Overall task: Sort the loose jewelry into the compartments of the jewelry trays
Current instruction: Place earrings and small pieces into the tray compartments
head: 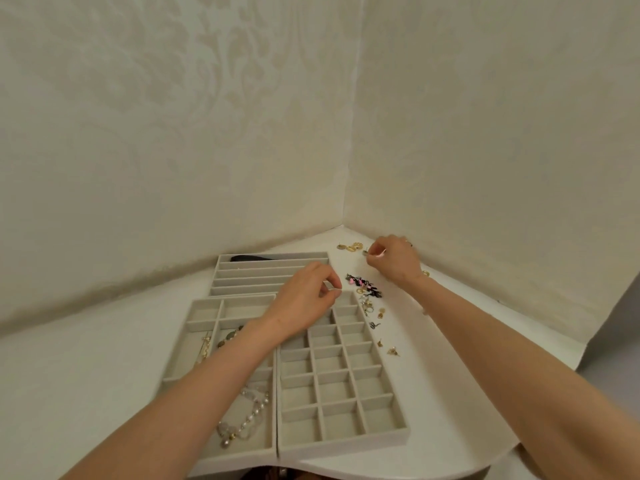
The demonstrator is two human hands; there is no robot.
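The left hand point(308, 294) pinches a tiny piece point(337, 290) above the beige velvet grid tray point(343, 445); best to release it low inside one cell. The right hand point(396, 258) pinches a small stud point(366, 252).

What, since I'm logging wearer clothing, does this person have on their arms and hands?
No sleeves show: left forearm and right forearm are bare. The right hand seems to wear a small ring and, at the wrist, a thin gold bracelet, both tiny. The left hand shows nothing worn.
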